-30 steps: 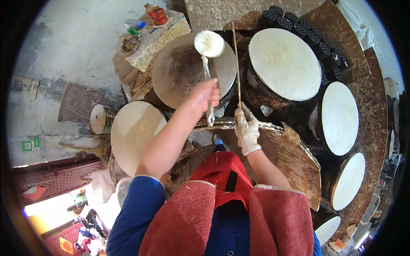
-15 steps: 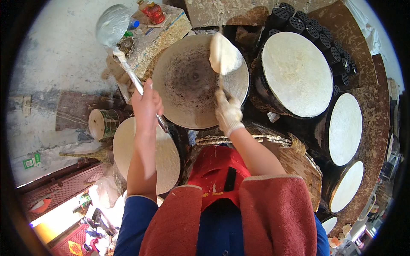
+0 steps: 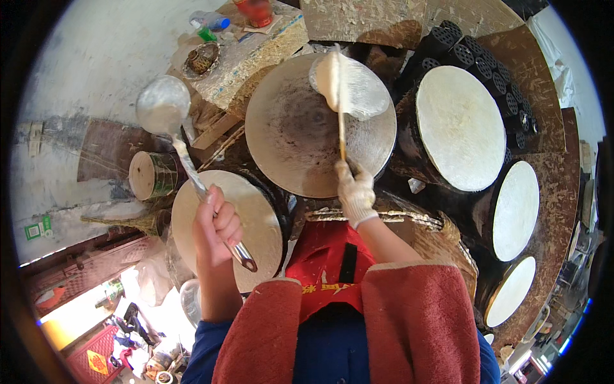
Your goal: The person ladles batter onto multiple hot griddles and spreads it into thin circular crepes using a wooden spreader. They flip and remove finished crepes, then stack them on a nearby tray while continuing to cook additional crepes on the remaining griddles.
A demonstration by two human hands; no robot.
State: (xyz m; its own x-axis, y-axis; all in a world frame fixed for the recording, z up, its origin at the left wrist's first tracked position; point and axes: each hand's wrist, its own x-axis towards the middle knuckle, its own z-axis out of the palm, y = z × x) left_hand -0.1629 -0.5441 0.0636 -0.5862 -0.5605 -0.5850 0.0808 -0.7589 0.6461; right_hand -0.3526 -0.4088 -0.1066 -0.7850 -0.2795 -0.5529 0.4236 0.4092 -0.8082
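Note:
My bare left hand is closed round the handle of a metal ladle, whose batter-smeared bowl is held up to the left of the middle griddle. In a pale glove, my right hand grips a thin wooden batter spreader by its handle. The spreader's head rests in wet white batter at the far right of the dark round griddle. A thicker cream-coloured lump of batter lies beside the spreader. The rest of that griddle's surface is bare.
A griddle covered with a pale sheet stands at near left. Several more, with white sheets, curve along the right. Black perforated coal briquettes are stacked behind them. A crusted ledge at far left holds a red container.
Batter has spread into a thin patch to the right of the spreader. The ladle has come down and nearer, with my left hand lower. The whole view has shifted slightly.

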